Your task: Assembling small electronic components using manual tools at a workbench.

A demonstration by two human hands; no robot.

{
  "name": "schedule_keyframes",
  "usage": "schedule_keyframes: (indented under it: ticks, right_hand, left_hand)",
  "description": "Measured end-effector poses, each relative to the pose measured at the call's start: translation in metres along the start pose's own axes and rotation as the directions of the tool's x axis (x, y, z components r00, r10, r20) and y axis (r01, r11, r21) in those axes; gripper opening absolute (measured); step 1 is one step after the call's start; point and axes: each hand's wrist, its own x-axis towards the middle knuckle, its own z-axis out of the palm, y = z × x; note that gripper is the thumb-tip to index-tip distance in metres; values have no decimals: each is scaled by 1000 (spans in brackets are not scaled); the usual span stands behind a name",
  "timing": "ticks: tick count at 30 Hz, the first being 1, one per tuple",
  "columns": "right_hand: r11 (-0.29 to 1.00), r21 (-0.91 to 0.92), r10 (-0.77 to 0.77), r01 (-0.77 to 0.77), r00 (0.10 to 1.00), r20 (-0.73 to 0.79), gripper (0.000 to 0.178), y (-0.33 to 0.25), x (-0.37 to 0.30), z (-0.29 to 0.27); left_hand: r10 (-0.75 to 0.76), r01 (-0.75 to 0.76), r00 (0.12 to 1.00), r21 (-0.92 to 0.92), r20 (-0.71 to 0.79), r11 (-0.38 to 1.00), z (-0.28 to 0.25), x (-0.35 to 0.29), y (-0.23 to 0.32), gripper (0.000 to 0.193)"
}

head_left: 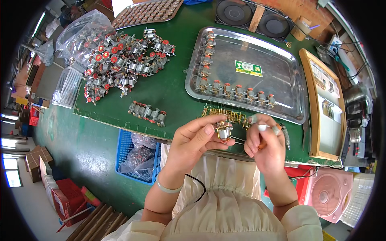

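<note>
My left hand [193, 138] pinches a small electric motor [224, 132] with a silver body and a brass-coloured metal frame around it. Close by on the right, my right hand [266, 140] is closed on an orange-handled tool [262, 143]. A thin metal shaft reaches from that hand toward the motor; whether it touches is unclear. White coverings wrap some of the right fingertips. Just beyond both hands lies a heap of brass-coloured wire-like clips [235, 115] on the green table. Farther off, a metal tray [277, 68] carries small motors along its left and near edges.
On the left of the green table [181, 92] lies a big pile of motors [120, 60] beside a clear plastic bag [82, 32]. A short row of motors [147, 114] sits nearer me. Another full tray [146, 14], two black fans [253, 18] and a wooden-framed box [325, 104] stand around.
</note>
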Motion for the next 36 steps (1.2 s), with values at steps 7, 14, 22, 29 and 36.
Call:
schedule_keyframes:
  ticks: [7, 14, 22, 29, 36]
  right_hand:
    - [936, -229, -268, 267, 963, 28, 34, 0, -6, -41]
    - [974, 157, -185, 166, 976, 118, 28, 0, -21, -18]
    - [954, 291, -43, -75, 924, 381, 26, 3, -10, -2]
    - [844, 419, 132, -335, 887, 443, 24, 7, 1, 6]
    - [917, -112, -366, 382, 919, 145, 18, 19, -7, 12]
  left_hand:
    - [59, -60, 997, -3, -51, 998, -4, 4, -6, 29]
    - [40, -51, 996, -130, -85, 990, -5, 9, -11, 21]
    - [140, -140, 990, 0, -2, 990, -1, 10, -13, 19]
    - [244, -258, 966, 224, 92, 940, -3, 14, -17, 17]
    - [329, -320, 944, 298, 18, 900, 9, 11, -21, 15]
